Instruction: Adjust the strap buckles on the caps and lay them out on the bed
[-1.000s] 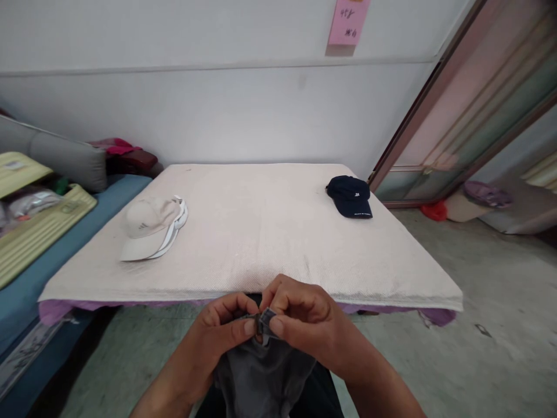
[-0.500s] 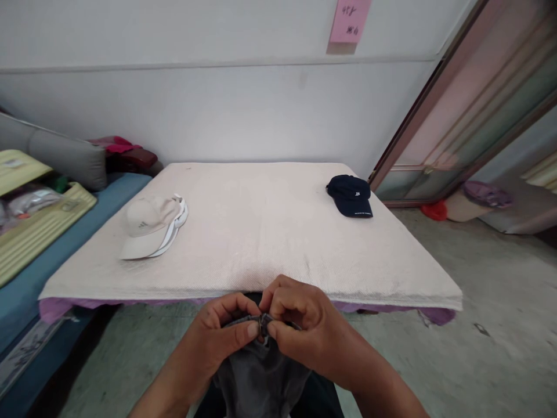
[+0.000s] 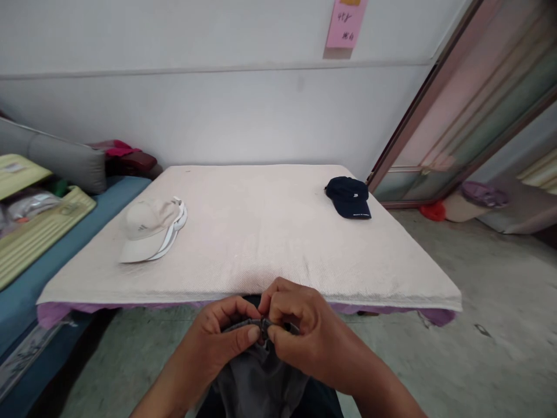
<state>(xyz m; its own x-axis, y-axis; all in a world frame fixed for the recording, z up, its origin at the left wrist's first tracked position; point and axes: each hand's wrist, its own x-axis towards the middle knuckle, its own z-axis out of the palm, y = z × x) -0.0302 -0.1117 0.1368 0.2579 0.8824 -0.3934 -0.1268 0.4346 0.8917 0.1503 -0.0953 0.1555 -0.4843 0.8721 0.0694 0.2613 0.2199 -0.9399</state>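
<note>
A grey cap (image 3: 259, 377) hangs between my hands just below the near edge of the table. My left hand (image 3: 221, 339) and my right hand (image 3: 300, 337) both pinch its strap and small buckle (image 3: 263, 326) at the top, fingertips almost touching. The rest of the cap droops toward my lap. On the table, a beige cap stacked with a white one (image 3: 150, 229) lies at the left. A dark navy cap (image 3: 349, 197) sits at the far right.
The table (image 3: 261, 244) has a cream cloth over a purple one. A blue bench with yellow mats (image 3: 39, 232) and a grey cushion stands at the left. A pink note (image 3: 343, 23) hangs on the wall; sliding glass doors (image 3: 470, 104) are at the right.
My fingers have pressed the strap end down into the buckle, and both hands sank slightly. The view tilted a little; the caps on the table stayed put.
</note>
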